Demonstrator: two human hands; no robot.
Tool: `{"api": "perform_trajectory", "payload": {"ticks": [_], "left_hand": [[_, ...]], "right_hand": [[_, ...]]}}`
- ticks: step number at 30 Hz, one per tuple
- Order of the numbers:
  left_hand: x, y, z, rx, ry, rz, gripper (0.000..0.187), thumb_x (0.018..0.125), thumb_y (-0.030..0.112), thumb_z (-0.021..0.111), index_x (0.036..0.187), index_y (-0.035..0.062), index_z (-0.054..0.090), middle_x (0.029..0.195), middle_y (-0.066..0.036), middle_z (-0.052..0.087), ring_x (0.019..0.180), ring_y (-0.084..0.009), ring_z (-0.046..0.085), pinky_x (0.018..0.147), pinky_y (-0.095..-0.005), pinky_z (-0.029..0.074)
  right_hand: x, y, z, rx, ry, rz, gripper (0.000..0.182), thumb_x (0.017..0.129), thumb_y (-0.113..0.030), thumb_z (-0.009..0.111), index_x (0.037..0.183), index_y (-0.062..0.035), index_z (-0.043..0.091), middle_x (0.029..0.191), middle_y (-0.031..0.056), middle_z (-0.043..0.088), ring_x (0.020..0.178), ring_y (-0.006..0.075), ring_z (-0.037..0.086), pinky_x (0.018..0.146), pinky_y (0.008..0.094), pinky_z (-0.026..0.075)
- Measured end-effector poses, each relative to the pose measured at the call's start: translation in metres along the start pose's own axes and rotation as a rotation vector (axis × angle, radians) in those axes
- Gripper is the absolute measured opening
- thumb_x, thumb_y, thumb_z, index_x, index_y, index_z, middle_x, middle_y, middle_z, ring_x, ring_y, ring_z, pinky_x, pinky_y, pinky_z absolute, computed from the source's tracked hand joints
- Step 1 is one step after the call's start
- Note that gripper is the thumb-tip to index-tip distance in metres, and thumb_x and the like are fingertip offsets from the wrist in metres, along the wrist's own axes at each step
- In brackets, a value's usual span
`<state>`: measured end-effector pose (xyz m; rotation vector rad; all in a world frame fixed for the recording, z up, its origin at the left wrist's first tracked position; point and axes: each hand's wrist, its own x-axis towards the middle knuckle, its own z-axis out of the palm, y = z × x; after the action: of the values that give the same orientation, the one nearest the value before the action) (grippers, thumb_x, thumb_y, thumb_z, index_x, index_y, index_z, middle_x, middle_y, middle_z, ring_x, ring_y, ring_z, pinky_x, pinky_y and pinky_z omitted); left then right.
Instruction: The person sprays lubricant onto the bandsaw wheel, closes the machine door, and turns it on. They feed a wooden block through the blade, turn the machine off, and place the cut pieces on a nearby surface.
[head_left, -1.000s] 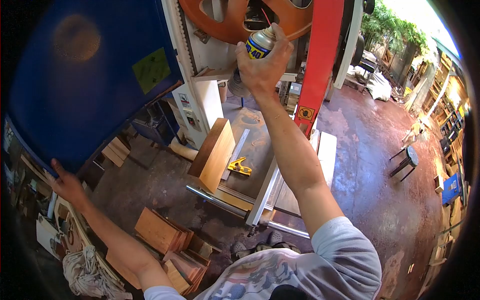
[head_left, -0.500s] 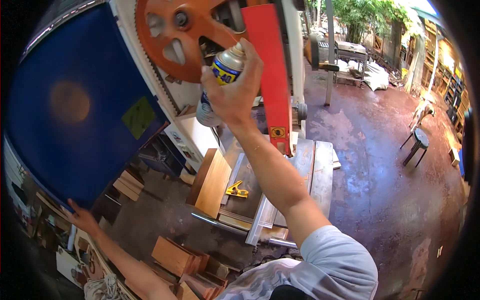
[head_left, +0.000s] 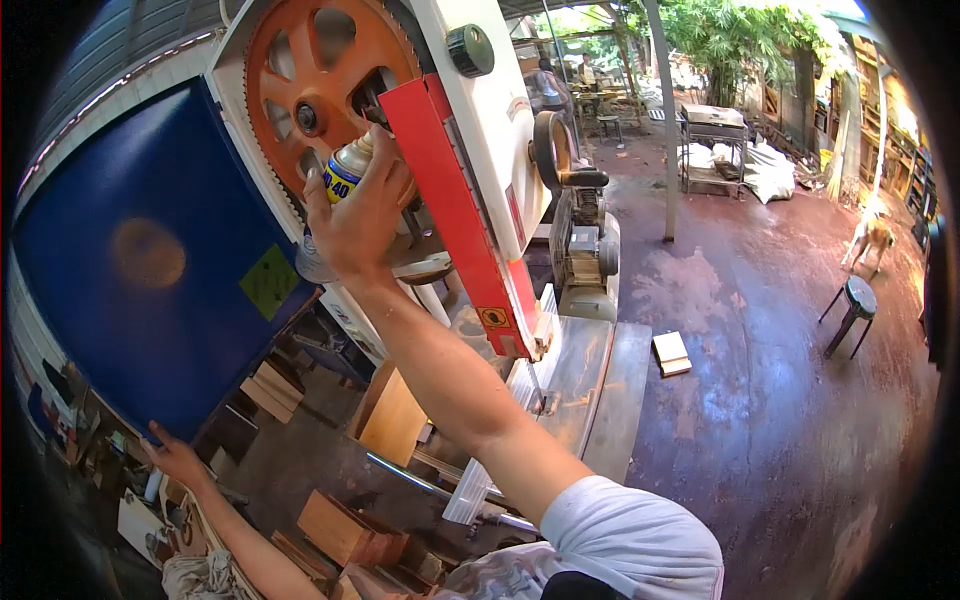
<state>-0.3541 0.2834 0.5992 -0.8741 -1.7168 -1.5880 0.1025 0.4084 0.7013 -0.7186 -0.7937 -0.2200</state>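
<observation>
A WD-40 spray can (head_left: 336,188) is gripped in my right hand (head_left: 360,225), tilted, with its top near the orange wheel (head_left: 325,82) of a bandsaw. My fingers wrap round the can, and the index finger lies over its nozzle. The saw blade runs along the wheel's rim. Just right of the hand is a red blade guard (head_left: 440,190). On the left, the blue bandsaw door (head_left: 90,275) hangs open. At its lower edge, my left hand (head_left: 180,462) holds on with bent fingers, partly hidden by the door.
Below the guard sits the metal saw table (head_left: 575,385). Wooden boards (head_left: 345,525) are stacked near my body. A motor (head_left: 585,250) is behind the machine. On the floor to the right are a stool (head_left: 858,295), a dog (head_left: 870,240) and a pale block (head_left: 672,352). People are in the far background.
The view has shifted, showing more of the wheel and the machine's right side. My right hand stays by the wheel with the can, and my left stays at the door's edge.
</observation>
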Motion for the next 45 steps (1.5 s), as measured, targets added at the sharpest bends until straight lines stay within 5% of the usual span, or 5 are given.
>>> {"api": "perform_trajectory", "payload": {"ticks": [15,30,34,36,45], "left_hand": [[-0.049,0.066,-0.029,-0.100,0.088,0.043,0.085,0.104,0.056,0.054,0.148,-0.0148,0.038,0.102,-0.030,0.071,0.088,-0.0343,0.072,0.073,-0.0420,0.054],[-0.061,0.068,-0.029,-0.123,0.014,-0.053,0.091,0.104,0.057,0.053,0.149,-0.0197,0.033,0.146,-0.039,0.047,0.108,-0.0351,0.069,0.087,-0.0402,0.055],[-0.055,0.080,-0.036,-0.116,-0.016,-0.043,0.088,0.104,0.053,0.055,0.149,-0.0197,0.033,0.141,-0.038,0.052,0.111,-0.0347,0.068,0.089,-0.0410,0.055],[-0.049,0.071,-0.027,-0.188,0.024,-0.077,0.085,0.104,0.051,0.056,0.150,-0.0175,0.034,0.126,-0.035,0.063,0.106,-0.0349,0.070,0.086,-0.0430,0.055],[-0.034,0.058,-0.032,-0.106,-0.027,-0.016,0.089,0.101,0.058,0.057,0.151,-0.0117,0.035,0.135,-0.032,0.057,0.120,-0.0386,0.061,0.098,-0.0465,0.049]], "right_hand": [[0.011,0.001,0.009,0.033,-0.041,0.124,0.079,0.079,-0.023,0.082,0.145,-0.0065,0.042,0.133,0.0264,0.050,0.125,0.0453,0.046,0.104,0.0567,0.036],[0.010,0.005,-0.001,0.120,-0.106,-0.081,0.081,0.076,-0.020,0.084,0.143,0.0008,0.043,0.128,0.0249,0.055,0.119,0.0398,0.052,0.105,0.0521,0.037],[0.008,0.009,0.010,-0.140,0.014,-0.151,0.081,0.076,-0.023,0.084,0.143,0.0018,0.043,0.123,0.0256,0.057,0.114,0.0405,0.056,0.100,0.0489,0.043],[0.004,0.020,0.017,0.056,0.051,-0.048,0.082,0.077,-0.025,0.084,0.143,0.0022,0.043,0.123,0.0262,0.058,0.114,0.0415,0.058,0.100,0.0495,0.044],[0.014,0.012,0.045,0.349,0.093,0.274,0.082,0.079,-0.018,0.082,0.147,0.0010,0.039,0.131,0.0284,0.056,0.124,0.0443,0.056,0.107,0.0490,0.042]]}}
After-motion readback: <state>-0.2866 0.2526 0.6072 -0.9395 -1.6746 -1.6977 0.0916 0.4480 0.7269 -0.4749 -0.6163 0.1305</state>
